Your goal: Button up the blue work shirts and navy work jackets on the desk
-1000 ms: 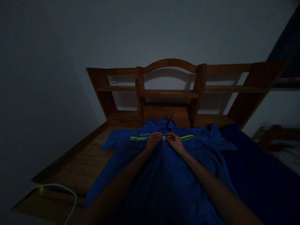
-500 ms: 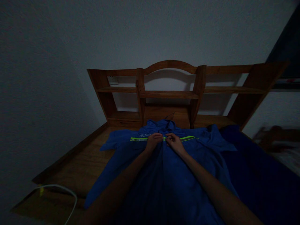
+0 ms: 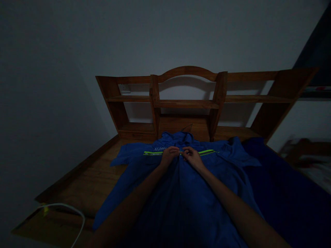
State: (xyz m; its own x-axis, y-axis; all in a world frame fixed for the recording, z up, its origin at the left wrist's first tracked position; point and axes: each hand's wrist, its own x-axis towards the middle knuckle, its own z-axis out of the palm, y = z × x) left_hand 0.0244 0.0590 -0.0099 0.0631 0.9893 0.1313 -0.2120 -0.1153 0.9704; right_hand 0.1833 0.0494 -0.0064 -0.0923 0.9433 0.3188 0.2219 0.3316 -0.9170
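A blue short-sleeved shirt (image 3: 201,193) lies spread out, its collar toward the wooden shelf and a bright green stripe across the chest. My left hand (image 3: 170,155) pinches the front edge of the shirt at the stripe, just left of the middle line. Close beside it, my right hand (image 3: 192,156) has its fingers bent and pressed on the shirt front at the same height. The fingertips almost meet at the front opening. Whether a button sits between them is too small and dark to see. Pale lettering shows partly behind my left hand.
The shirt lies on a wooden desk top (image 3: 95,179). Behind it stands a wooden shelf unit (image 3: 186,103) against the wall. A white cable (image 3: 77,210) curves at the lower left. Dark blue cloth (image 3: 281,186) spreads at the right. A wall socket (image 3: 126,89) shows through the left shelf.
My right hand's fingers have shifted slightly left, toward my left hand at the front opening. The shirt and my left hand are almost unmoved.
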